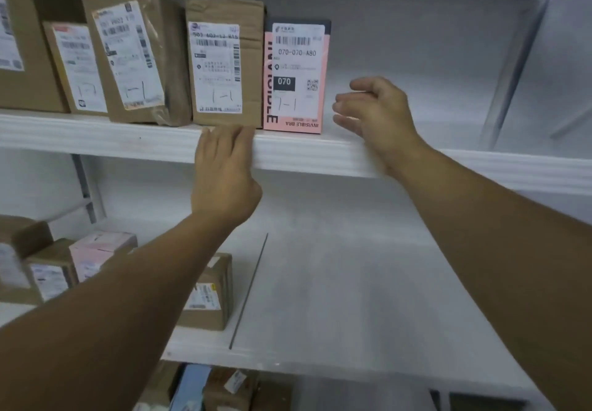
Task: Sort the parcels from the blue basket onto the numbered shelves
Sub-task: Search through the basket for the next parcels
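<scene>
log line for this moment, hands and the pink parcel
state: pink parcel upright on upper shelf | left hand: fingers rest on shelf edge | right hand: loosely curled, holds nothing, beside pink parcel

Cool, even, diffuse light on the white shelf (320,151); soft shade beneath its board. Motion blur smears the right hand (381,115) and the lower-left parcels (48,276); wide-angle distortion bows straight lines toward the edges

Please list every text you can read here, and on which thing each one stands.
"INVISIBLE BRA", "INVISIBLE": pink box.
"070-070 A80", "070", handwritten "1-1": white label on it.
Handwritten "1-1": upright brown box.
Handwritten "1-1": tilted brown box.
Other print, also on the lower-shelf parcels: too blurred.
</scene>
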